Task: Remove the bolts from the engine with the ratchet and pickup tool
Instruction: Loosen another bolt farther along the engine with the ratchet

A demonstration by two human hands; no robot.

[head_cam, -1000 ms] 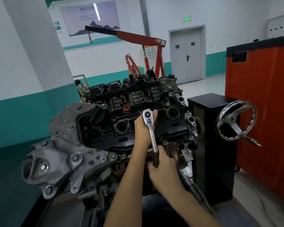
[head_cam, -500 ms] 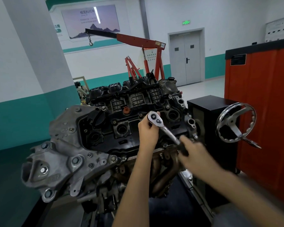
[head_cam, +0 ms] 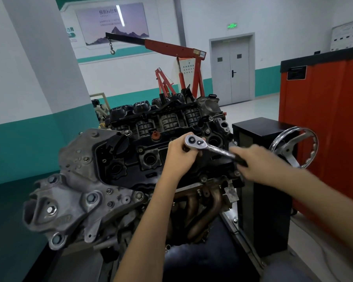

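Observation:
The engine (head_cam: 130, 165) sits on a stand in front of me, its black valve cover facing up with several bolts and open plug wells. A chrome ratchet (head_cam: 209, 147) lies across the cover's right half, its round head up and its handle pointing right. My left hand (head_cam: 179, 153) grips the ratchet just under the head. My right hand (head_cam: 253, 161) grips the black end of the handle and looks blurred. The bolt under the ratchet head is hidden. No pickup tool is in view.
A black stand box (head_cam: 259, 159) with a chrome handwheel (head_cam: 293, 147) stands right of the engine. A red cabinet (head_cam: 324, 119) is beyond it. A red engine crane (head_cam: 171, 58) stands behind, near a grey double door (head_cam: 230, 72). A pillar (head_cam: 49, 68) rises at left.
The ratchet handle has swung anticlockwise from pointing down toward me to pointing right, carried by my right hand. My left hand has stayed at the ratchet head.

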